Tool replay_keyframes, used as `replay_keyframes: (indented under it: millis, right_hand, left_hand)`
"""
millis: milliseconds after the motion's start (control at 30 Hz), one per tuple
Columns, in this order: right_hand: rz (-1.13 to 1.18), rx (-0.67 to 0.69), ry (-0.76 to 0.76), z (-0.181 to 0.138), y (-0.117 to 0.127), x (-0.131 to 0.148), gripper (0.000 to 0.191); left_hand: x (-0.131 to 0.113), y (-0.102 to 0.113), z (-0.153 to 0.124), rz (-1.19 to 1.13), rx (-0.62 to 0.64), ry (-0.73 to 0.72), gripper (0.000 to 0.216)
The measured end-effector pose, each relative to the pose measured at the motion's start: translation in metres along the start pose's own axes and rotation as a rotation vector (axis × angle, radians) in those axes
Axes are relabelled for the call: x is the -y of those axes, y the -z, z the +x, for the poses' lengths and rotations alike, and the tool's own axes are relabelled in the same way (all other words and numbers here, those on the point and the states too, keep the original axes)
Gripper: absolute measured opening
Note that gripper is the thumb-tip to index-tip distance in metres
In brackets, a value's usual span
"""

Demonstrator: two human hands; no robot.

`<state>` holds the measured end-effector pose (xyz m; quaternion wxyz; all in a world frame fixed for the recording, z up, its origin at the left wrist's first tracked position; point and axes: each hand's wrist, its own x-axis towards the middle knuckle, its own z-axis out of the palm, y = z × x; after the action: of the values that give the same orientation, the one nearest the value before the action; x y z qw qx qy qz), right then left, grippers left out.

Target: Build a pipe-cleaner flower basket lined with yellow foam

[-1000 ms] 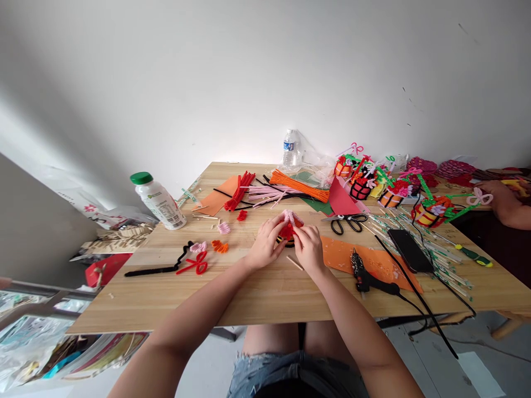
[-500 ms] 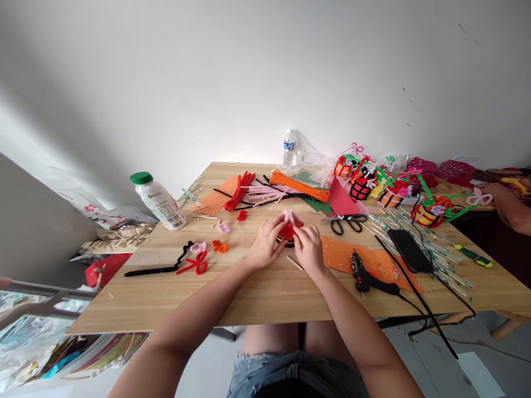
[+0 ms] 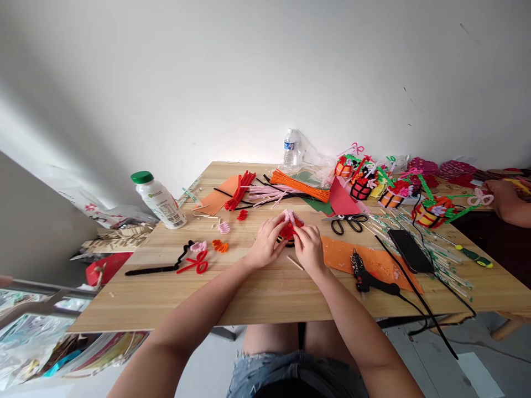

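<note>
Between my two hands, over the middle of the table, is a small pipe-cleaner basket [image 3: 287, 231] with red, black and yellow parts and a pale pink arched piece on top. My left hand [image 3: 269, 239] grips its left side, fingers bent around it. From the right, my right hand [image 3: 308, 246] pinches it with thumb and fingers near the red part. Much of the basket is hidden by my fingers. A short wooden stick [image 3: 295, 262] lies just below the hands. To the left are a red pipe-cleaner bow [image 3: 199, 263], an orange coil [image 3: 220, 246] and a black pipe cleaner [image 3: 155, 270].
Right of my hands are black scissors [image 3: 349, 222], a hot glue gun [image 3: 369, 278] on orange felt, a phone [image 3: 410, 250] and a screwdriver [image 3: 474, 256]. Finished baskets [image 3: 394, 193] stand behind. A white bottle [image 3: 160, 202] is at left. A co-worker's hand [image 3: 504, 200] shows far right.
My hands and the basket stay in the same place and grip. At the far right, the co-worker's hand has shifted slightly.
</note>
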<state>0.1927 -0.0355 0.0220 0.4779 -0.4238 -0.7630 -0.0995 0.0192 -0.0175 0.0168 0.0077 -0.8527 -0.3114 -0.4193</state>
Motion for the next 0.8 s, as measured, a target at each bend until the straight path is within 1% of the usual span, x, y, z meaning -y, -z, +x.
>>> replay_keyframes:
  millis: [500,800]
  right_hand:
    - [0.008,-0.002,-0.004,-0.0006,0.0,0.0002,0.028]
    - [-0.006,-0.009,0.013,-0.0009,-0.0007,-0.0008,0.029]
  left_hand:
    - [-0.0005,-0.0004,0.0001,0.003,-0.008,0.018,0.057]
    - [0.0002,-0.0003,0.0003,-0.006,-0.022,0.008,0.06]
